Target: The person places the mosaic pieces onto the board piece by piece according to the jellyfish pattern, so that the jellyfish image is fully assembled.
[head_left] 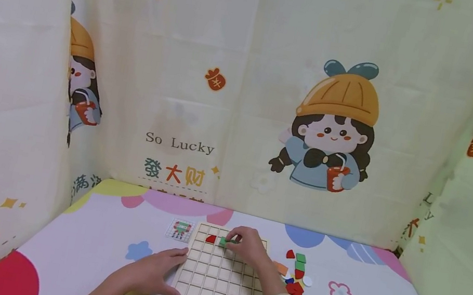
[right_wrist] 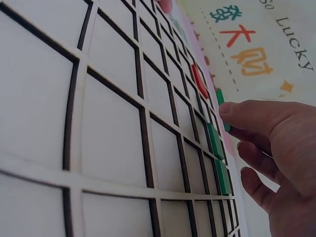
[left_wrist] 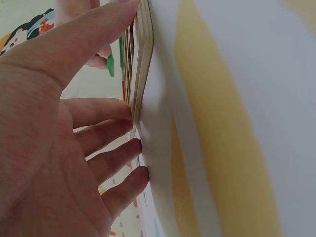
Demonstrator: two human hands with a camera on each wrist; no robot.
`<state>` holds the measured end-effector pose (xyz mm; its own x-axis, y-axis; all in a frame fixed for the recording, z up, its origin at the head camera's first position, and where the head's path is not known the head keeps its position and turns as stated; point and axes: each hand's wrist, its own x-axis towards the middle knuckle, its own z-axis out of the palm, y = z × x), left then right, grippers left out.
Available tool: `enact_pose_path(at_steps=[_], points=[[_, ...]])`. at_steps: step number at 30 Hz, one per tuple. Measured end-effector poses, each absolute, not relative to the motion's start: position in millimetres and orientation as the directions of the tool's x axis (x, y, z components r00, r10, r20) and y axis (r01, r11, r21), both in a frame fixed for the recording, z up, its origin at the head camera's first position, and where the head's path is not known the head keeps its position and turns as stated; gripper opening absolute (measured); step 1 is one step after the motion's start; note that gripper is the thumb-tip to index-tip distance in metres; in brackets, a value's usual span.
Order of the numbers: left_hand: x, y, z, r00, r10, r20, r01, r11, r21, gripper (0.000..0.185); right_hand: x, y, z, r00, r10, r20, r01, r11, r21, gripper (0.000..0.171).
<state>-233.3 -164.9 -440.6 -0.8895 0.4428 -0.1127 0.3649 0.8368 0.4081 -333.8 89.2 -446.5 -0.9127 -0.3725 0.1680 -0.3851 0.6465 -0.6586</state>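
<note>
Here the right hand [head_left: 248, 244] pinches a green tile [head_left: 223, 241] over the wooden grid board [head_left: 213, 280] near the middle of the frame, while the flat, open left hand [head_left: 157, 273] presses the board's left edge.

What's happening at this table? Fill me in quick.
A person is working at a wooden grid board on a colourful table cover. The right hand pinches a green tile over the board's far row, beside a red tile already in a cell. The left hand rests flat against the board's left edge. A pattern card lies by the far left corner, and loose coloured tiles sit to the right.
</note>
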Motion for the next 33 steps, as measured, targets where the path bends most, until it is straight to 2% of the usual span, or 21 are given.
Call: enact_pose_path(at_steps=[18, 33], points=[[-232, -163, -439, -0.886, 0.448, -0.124, 0.363, 0.834, 0.415, 0.094, -342, 75, -449, -0.919, -0.368, 0.143, -0.377, 0.708, -0.597, 0.003], [-233, -163, -440, -0.892, 0.434, -0.124, 0.35, 0.839, 0.415, 0.094, -345, 77, -452, -0.914, -0.38, 0.142, -0.386, 0.704, -0.596, 0.004]])
